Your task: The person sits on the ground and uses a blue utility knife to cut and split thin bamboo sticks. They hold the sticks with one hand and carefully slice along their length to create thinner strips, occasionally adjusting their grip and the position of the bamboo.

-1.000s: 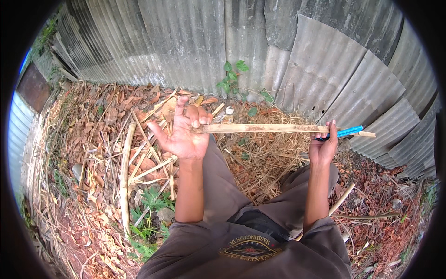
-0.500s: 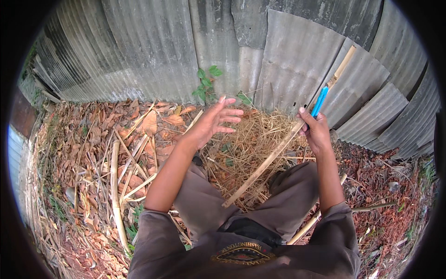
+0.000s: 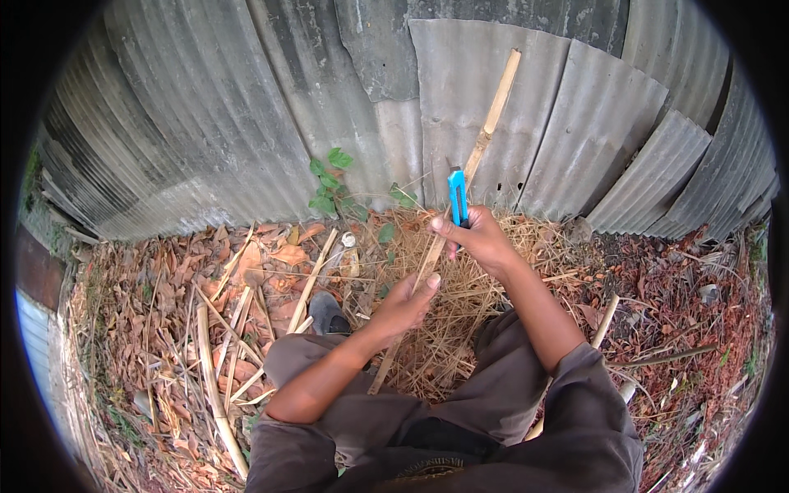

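Observation:
A long, pale bamboo strip (image 3: 498, 105) slants in front of me, its far end up against the metal fence and its near end low between my knees. My left hand (image 3: 401, 310) is closed round the lower part, thumb along the top. Further up, my right hand (image 3: 483, 241) pinches the same strip. That hand also holds a blue utility knife (image 3: 458, 195), pointing away from me beside the strip, with a short piece of blade at its tip. Some right-hand fingers are hidden beneath the strip and knife.
A corrugated metal fence (image 3: 362, 131) rises ahead, with a leafy green plant (image 3: 330, 182) at its foot. Straw-like shavings (image 3: 448, 329) lie between my legs. Dry leaves (image 3: 288, 253) and a bamboo pole (image 3: 211, 378) are at left; another pole (image 3: 606, 320) is at right.
My left hand was open in the air and has come down onto the strip, closing round it. My right hand, with knife and strip, now appears further left and lower, and the strip stands steeper.

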Demonstrator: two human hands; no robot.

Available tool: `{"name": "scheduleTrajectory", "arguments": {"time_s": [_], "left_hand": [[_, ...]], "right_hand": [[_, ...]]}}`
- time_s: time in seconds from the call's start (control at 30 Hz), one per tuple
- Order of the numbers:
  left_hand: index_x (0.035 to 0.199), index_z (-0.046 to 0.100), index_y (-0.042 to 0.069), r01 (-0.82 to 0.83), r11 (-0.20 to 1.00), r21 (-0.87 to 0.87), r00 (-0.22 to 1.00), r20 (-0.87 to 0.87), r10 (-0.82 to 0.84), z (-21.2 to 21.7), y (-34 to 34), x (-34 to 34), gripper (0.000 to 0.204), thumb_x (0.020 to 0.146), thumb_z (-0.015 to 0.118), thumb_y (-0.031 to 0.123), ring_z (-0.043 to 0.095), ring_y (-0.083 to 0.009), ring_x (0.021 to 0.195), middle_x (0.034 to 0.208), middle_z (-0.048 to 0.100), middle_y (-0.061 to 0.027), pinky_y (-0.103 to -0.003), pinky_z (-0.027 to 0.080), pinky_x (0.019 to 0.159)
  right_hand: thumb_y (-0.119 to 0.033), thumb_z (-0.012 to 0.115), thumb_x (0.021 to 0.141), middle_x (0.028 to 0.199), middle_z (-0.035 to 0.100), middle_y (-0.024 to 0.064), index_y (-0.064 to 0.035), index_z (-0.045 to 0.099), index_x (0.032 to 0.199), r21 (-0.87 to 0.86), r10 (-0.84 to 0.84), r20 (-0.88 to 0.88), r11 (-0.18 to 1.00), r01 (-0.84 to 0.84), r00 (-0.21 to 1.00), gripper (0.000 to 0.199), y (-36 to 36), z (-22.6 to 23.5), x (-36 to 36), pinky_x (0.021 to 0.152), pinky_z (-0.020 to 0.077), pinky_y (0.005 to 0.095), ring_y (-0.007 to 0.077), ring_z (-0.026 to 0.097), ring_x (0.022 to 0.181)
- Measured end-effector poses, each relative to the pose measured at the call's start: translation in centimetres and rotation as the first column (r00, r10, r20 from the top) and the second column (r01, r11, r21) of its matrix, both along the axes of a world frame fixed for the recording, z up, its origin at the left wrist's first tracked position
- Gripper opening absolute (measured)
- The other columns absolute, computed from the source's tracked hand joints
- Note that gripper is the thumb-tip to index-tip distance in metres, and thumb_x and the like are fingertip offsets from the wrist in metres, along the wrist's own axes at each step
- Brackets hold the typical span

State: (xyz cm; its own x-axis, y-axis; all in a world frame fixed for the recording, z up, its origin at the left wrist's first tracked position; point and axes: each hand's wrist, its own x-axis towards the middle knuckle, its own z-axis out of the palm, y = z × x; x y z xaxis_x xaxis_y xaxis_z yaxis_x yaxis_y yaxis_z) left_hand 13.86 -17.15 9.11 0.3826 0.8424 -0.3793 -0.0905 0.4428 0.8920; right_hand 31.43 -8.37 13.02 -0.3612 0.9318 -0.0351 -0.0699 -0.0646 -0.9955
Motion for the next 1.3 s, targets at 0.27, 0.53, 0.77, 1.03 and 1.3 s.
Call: {"name": "scheduleTrajectory", "arguments": {"time_s": [0.27, 0.53, 0.77, 1.03, 1.3], "left_hand": [[0.111, 0.045, 0.007, 0.147, 0.988, -0.036, 0.989, 0.002, -0.147, 1.2, -2.7, -1.1, 0.038, 0.103, 0.034, 0.043, 0.025, -0.006, 0.052, 0.061, 0.031, 0.0039, -0.022, 0.025, 0.048], [0.131, 0.039, 0.008, 0.273, 0.956, 0.103, 0.922, -0.311, -0.23, 7.4, -0.9, -3.6, 0.057, 0.098, 0.036, 0.055, 0.051, -0.0092, 0.067, 0.087, 0.056, -0.006, -0.024, 0.046, 0.063], [0.126, 0.043, 0.008, 0.089, 0.996, 0.03, 0.995, 0.031, -0.09, 7.2, 5.2, 1.1, 0.059, 0.096, 0.039, 0.059, 0.051, -0.0099, 0.056, 0.083, 0.058, -0.0057, -0.023, 0.046, 0.053], [0.106, 0.05, 0.005, 0.068, 0.997, -0.045, 0.99, 0.126, -0.062, 5.5, 4.9, 3.0, 0.061, 0.097, 0.029, 0.061, 0.029, -0.0064, 0.04, 0.054, 0.035, 0.0025, -0.023, 0.027, 0.04], [0.108, 0.05, 0.004, 0.184, 0.955, -0.232, 0.927, 0.365, -0.09, 5.6, 0.1, -0.1, 0.067, 0.097, 0.021, 0.064, 0.031, -0.0059, 0.041, 0.055, 0.037, 0.0023, -0.021, 0.026, 0.042]], "right_hand": [[-0.027, 0.066, 0.09, 0.057, 0.05, -0.0005, 0.003, 0.062, 0.097, -0.005, -0.255, -0.308, 0.964, 0.267, 0.916, 0.031, 0.8, 1.8, 2.3, 0.05, 0.0409, 0.0255, 0.0104, 0.049, 0.05], [-0.027, 0.06, 0.094, 0.055, 0.045, -0.0019, -0.0031, 0.061, 0.096, -0.118, -0.013, -0.679, 0.989, -0.092, 0.734, 0.024, 0.8, 0.5, 2.0, 0.056, 0.0414, 0.0296, 0.0139, 0.048, 0.053], [-0.029, 0.056, 0.097, 0.056, 0.044, -0.0026, -0.0054, 0.059, 0.098, -0.136, -0.015, -0.818, 0.976, -0.168, 0.576, 0.024, 0.5, 0.6, 0.8, 0.056, 0.0419, 0.0285, 0.0125, 0.049, 0.054], [-0.022, 0.063, 0.093, 0.06, 0.047, -0.0021, -0.0025, 0.058, 0.093, -0.16, -0.054, -0.607, 0.986, -0.055, 0.793, 0.02, 0.8, 1.1, 2.6, 0.048, 0.0418, 0.0268, 0.0098, 0.047, 0.052], [-0.021, 0.07, 0.088, 0.059, 0.049, -0.0016, -0.0016, 0.059, 0.09, -0.144, -0.154, -0.477, 0.985, 0.096, 0.865, 0.023, -1.1, 0.9, 2.0, 0.047, 0.0421, 0.0257, 0.0085, 0.047, 0.049]]}}
